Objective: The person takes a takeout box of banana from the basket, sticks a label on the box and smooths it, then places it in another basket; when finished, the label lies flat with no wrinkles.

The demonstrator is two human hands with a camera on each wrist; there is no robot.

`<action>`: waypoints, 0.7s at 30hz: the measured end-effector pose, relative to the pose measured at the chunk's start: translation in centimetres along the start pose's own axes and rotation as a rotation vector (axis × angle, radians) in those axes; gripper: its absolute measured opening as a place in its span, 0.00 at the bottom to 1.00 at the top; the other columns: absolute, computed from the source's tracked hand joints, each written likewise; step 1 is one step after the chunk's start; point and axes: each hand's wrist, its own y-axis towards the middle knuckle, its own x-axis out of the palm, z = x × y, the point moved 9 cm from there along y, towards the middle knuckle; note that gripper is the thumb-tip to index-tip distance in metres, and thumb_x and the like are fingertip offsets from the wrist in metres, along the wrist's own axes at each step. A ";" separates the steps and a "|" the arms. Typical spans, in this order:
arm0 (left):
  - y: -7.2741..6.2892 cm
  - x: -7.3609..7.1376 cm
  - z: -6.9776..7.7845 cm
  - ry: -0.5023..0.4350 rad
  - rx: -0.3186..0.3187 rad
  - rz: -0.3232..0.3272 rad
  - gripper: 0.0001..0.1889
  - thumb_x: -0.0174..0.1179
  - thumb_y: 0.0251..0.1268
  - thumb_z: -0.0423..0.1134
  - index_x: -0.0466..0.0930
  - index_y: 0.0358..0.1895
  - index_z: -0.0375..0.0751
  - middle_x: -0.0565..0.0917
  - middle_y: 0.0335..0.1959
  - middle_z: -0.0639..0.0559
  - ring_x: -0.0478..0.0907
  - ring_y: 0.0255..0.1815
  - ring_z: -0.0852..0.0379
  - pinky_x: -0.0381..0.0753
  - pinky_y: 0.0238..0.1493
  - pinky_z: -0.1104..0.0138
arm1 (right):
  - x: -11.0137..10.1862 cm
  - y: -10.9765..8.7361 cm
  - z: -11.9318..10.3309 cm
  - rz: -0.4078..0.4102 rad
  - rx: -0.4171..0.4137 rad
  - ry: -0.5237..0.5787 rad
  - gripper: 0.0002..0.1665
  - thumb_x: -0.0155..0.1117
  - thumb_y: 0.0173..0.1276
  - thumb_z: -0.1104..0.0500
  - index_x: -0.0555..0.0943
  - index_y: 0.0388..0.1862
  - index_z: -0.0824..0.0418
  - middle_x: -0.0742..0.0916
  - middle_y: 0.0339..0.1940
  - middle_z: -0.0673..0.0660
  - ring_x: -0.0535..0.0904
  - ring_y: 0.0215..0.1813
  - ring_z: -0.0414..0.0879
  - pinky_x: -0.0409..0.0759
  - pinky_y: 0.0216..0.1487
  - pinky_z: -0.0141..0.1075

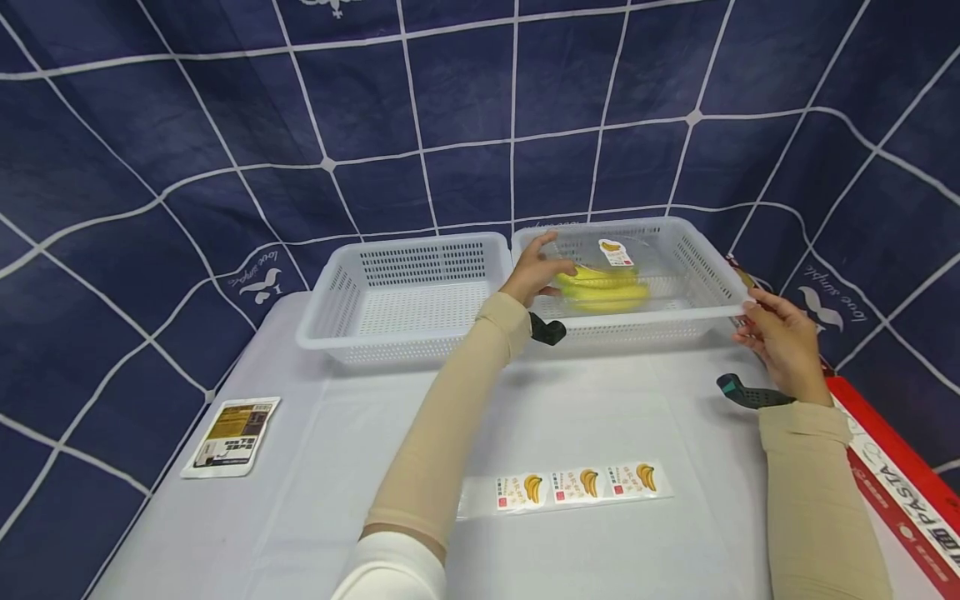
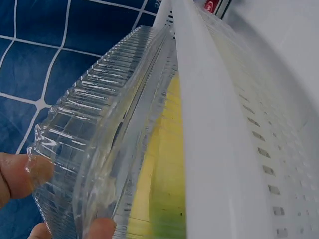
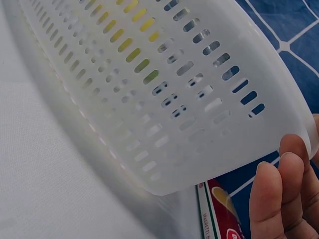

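Note:
My left hand (image 1: 534,271) reaches into the right white basket (image 1: 637,316) and pinches the left end of a clear plastic clamshell box (image 2: 67,142). Yellow bananas (image 1: 606,293) show through the box, and a banana sticker (image 1: 617,252) is on its lid. In the left wrist view, a thumb presses the ribbed outer side, while fingertips show at the box's lower edge. With thumb and fingers, my right hand (image 1: 783,342) grips the basket's rim at its right front corner. The right wrist view shows those fingers (image 3: 266,196) below the basket's corner.
A second white basket (image 1: 405,340) stands left of the first. A strip of banana stickers (image 1: 588,486) lies on the table (image 1: 360,442) in front. At the left is a white-and-brown pouch (image 1: 232,437). A red pasta box (image 1: 892,475) lies by the right forearm; blue gridded cloth hangs behind.

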 end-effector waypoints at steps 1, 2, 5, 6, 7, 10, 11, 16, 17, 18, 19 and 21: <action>0.0 0.1 0.0 0.003 0.005 0.004 0.44 0.67 0.69 0.27 0.62 0.86 0.52 0.61 0.84 0.33 0.84 0.59 0.43 0.83 0.31 0.69 | 0.0 0.0 0.0 0.002 0.001 -0.002 0.15 0.69 0.80 0.58 0.80 0.61 0.49 0.90 0.35 0.49 0.86 0.29 0.41 0.88 0.35 0.30; 0.0 0.2 0.0 0.007 0.008 0.005 0.44 0.66 0.69 0.27 0.61 0.86 0.51 0.61 0.84 0.32 0.84 0.59 0.43 0.83 0.32 0.68 | 0.0 0.0 0.0 0.002 0.000 -0.001 0.15 0.70 0.80 0.58 0.80 0.61 0.49 0.90 0.35 0.49 0.86 0.29 0.41 0.88 0.35 0.30; 0.0 0.3 0.0 0.028 0.015 0.026 0.44 0.67 0.68 0.27 0.62 0.86 0.50 0.62 0.83 0.33 0.83 0.61 0.43 0.86 0.37 0.65 | 0.0 0.0 0.0 -0.002 -0.008 0.001 0.15 0.69 0.80 0.59 0.81 0.61 0.49 0.90 0.35 0.49 0.86 0.29 0.41 0.88 0.35 0.30; 0.0 0.3 0.0 0.037 0.015 0.034 0.44 0.67 0.68 0.27 0.62 0.86 0.50 0.63 0.83 0.34 0.82 0.62 0.43 0.87 0.39 0.64 | 0.0 0.0 0.0 -0.004 -0.012 0.002 0.14 0.69 0.80 0.59 0.81 0.60 0.49 0.90 0.35 0.49 0.86 0.29 0.41 0.88 0.35 0.30; 0.0 0.3 0.0 0.045 0.015 0.042 0.44 0.68 0.67 0.27 0.63 0.86 0.50 0.64 0.82 0.34 0.82 0.63 0.43 0.87 0.42 0.62 | 0.0 0.0 -0.1 -0.006 -0.015 0.002 0.14 0.69 0.80 0.59 0.81 0.60 0.49 0.90 0.35 0.49 0.86 0.29 0.41 0.88 0.35 0.30; 0.0 0.3 -0.1 0.058 0.014 0.063 0.43 0.68 0.66 0.28 0.65 0.85 0.51 0.68 0.80 0.36 0.81 0.64 0.42 0.88 0.50 0.57 | 0.0 0.0 -0.1 -0.011 -0.020 0.005 0.14 0.69 0.80 0.59 0.81 0.61 0.49 0.90 0.35 0.49 0.86 0.29 0.41 0.88 0.35 0.30; 0.0 0.3 -0.1 0.060 0.017 0.067 0.43 0.68 0.66 0.28 0.66 0.84 0.51 0.68 0.80 0.36 0.81 0.65 0.42 0.88 0.51 0.55 | 0.0 0.0 -0.1 -0.010 -0.020 0.005 0.14 0.69 0.80 0.59 0.81 0.61 0.49 0.90 0.35 0.49 0.86 0.29 0.41 0.88 0.35 0.31; 0.1 0.2 -0.2 0.072 0.019 0.077 0.44 0.69 0.67 0.28 0.63 0.85 0.49 0.68 0.80 0.35 0.81 0.64 0.41 0.88 0.54 0.53 | 0.0 0.0 0.0 -0.004 -0.015 0.007 0.15 0.69 0.80 0.59 0.81 0.61 0.49 0.90 0.35 0.50 0.86 0.28 0.41 0.89 0.35 0.31; 0.2 0.1 -0.3 0.077 0.018 0.081 0.45 0.69 0.67 0.28 0.62 0.86 0.49 0.68 0.80 0.35 0.81 0.63 0.41 0.88 0.54 0.53 | 0.0 0.0 0.0 -0.003 -0.014 0.008 0.15 0.69 0.80 0.59 0.81 0.61 0.49 0.90 0.35 0.49 0.86 0.28 0.41 0.89 0.35 0.31; 0.2 0.1 -0.3 0.083 0.013 0.088 0.45 0.69 0.67 0.28 0.61 0.86 0.49 0.68 0.81 0.35 0.81 0.63 0.42 0.88 0.53 0.54 | 0.0 0.0 0.0 -0.002 -0.013 0.009 0.15 0.69 0.80 0.59 0.81 0.61 0.49 0.90 0.35 0.49 0.86 0.28 0.41 0.89 0.35 0.32; 0.3 0.0 -0.3 0.090 0.007 0.096 0.46 0.70 0.67 0.28 0.60 0.86 0.49 0.68 0.80 0.36 0.82 0.62 0.43 0.88 0.52 0.55 | 0.0 0.0 0.0 -0.003 -0.013 0.009 0.15 0.69 0.80 0.59 0.81 0.61 0.49 0.90 0.35 0.49 0.86 0.28 0.41 0.89 0.35 0.32; 0.4 0.0 -0.4 0.094 0.000 0.110 0.47 0.70 0.67 0.28 0.58 0.87 0.50 0.69 0.80 0.36 0.82 0.61 0.43 0.88 0.51 0.57 | -0.1 0.1 0.0 -0.003 -0.014 0.010 0.15 0.69 0.80 0.59 0.81 0.61 0.49 0.90 0.35 0.49 0.86 0.28 0.41 0.89 0.35 0.31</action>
